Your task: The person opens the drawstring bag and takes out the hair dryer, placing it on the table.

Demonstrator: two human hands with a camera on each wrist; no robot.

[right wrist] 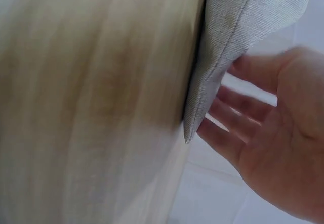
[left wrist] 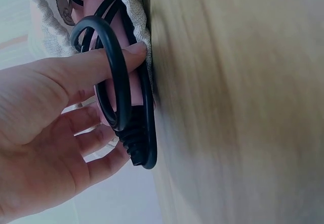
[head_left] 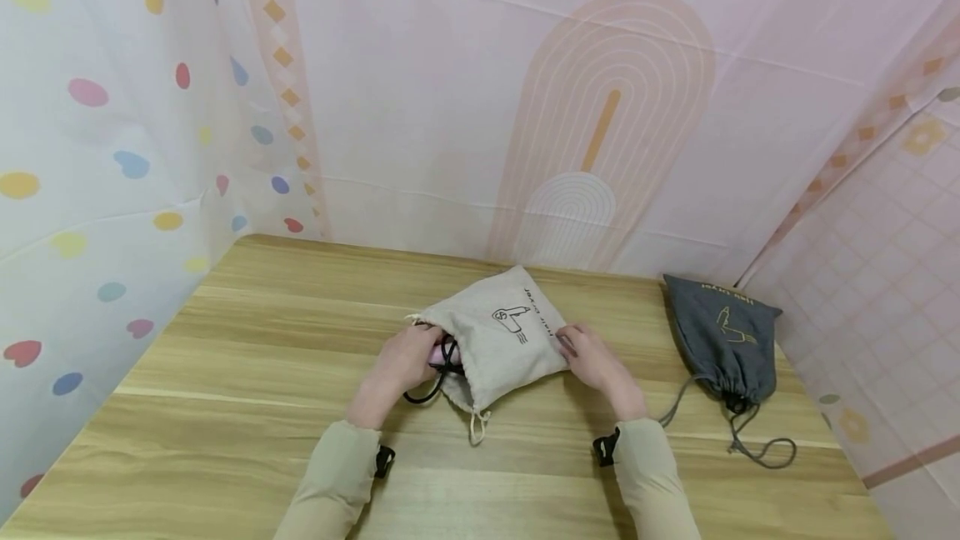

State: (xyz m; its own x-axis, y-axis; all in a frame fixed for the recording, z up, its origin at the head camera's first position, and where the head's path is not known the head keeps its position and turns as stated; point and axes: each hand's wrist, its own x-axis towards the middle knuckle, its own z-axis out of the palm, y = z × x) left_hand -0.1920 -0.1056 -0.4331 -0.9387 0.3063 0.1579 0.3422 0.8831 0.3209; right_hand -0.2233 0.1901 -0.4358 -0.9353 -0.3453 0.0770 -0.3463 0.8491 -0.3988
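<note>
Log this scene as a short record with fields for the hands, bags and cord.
Left hand: holds the pink object at the open mouth of the beige bag
Right hand: touches the beige bag's opposite end
Black cord: looped against the pink object
Beige bag: lies on the wooden table, printed side up
Dark gray bag: on the table's right side, mouth gathered

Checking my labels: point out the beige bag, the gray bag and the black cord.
Beige bag (head_left: 497, 348): head view, middle of its printed side.
Gray bag (head_left: 723, 351): head view, middle of its printed side.
Black cord (left wrist: 121, 86): left wrist view, on the loop nearest the camera.
</note>
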